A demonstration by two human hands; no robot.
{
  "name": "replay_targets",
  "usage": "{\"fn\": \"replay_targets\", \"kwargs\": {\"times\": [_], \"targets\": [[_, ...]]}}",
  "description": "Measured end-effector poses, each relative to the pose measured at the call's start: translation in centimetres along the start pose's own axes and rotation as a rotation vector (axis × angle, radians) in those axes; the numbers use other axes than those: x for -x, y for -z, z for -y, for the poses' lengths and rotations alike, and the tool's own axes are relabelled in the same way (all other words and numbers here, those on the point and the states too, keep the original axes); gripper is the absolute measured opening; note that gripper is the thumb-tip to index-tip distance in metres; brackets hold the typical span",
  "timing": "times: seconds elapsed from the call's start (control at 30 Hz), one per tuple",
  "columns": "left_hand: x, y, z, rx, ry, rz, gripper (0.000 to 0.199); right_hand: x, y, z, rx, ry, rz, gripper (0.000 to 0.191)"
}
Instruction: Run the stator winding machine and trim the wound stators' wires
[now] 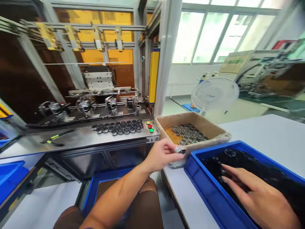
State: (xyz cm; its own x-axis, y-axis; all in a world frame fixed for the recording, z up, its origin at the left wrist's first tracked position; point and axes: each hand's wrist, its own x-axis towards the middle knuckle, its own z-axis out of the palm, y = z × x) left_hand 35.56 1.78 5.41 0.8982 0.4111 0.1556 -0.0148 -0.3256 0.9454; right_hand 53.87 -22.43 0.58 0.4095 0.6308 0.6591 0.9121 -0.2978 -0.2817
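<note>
My left hand [163, 154] pinches a small silvery ring-shaped part [179, 149] between thumb and fingers, above the near edge of the lined carton. In the blue bin [202, 187] on my right lies a heap of black plastic parts [254, 162], some round with spokes. My right hand [259, 194] reaches into this bin, its thumb and fingertips closed around one dark part [226, 173]; its exact shape is partly hidden by the fingers. On the machine's metal ledge sit rows of black-and-silver round parts [121, 127].
The plastic-lined carton [214, 135] holds many flat metal rings [190, 133]. A button box [152, 131] stands at the ledge's right end. Pliers with yellow-green marks [56, 136] lie on the left. Behind are machine fixtures [87, 105] and a white fan [214, 92].
</note>
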Motion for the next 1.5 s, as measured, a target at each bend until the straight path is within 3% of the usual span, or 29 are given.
{"fn": "replay_targets", "kwargs": {"times": [0.07,0.13,0.3,0.47,0.6,0.73,1.13,1.3,1.5], "targets": [[3.4,-0.4,0.9,0.4,-0.019,-0.006,0.041,0.3,1.2,4.0,-0.078,0.06,0.035,0.029],[5.6,-1.1,1.4,0.603,0.001,0.002,0.055,0.7,2.0,7.2,-0.166,0.128,0.087,0.025],[7.5,-2.9,1.3,0.633,-0.025,0.039,0.051,1.3,3.0,10.5,-0.308,0.256,0.063,0.032],[8.2,-4.3,1.2,0.683,-0.06,0.119,0.042,1.3,3.6,11.5,-0.371,0.273,0.041,0.033],[8.6,-5.5,1.1,0.718,0.019,0.14,0.055,1.7,3.7,12.2,-0.428,0.296,0.079,0.032],[8.6,-6.1,0.8,0.755,0.068,0.145,0.053,1.9,3.6,12.3,-0.434,0.308,0.113,0.035],[8.9,-5.6,0.9,0.681,0.124,0.107,0.063,1.5,3.3,11.3,-0.355,0.318,0.166,0.042],[8.9,-5.7,1.0,0.679,0.116,0.149,0.064,1.7,3.0,11.1,-0.349,0.361,0.157,0.044],[8.9,-5.6,1.0,0.736,0.199,0.214,0.065,1.9,3.2,10.9,-0.269,0.468,0.145,0.041]]}}
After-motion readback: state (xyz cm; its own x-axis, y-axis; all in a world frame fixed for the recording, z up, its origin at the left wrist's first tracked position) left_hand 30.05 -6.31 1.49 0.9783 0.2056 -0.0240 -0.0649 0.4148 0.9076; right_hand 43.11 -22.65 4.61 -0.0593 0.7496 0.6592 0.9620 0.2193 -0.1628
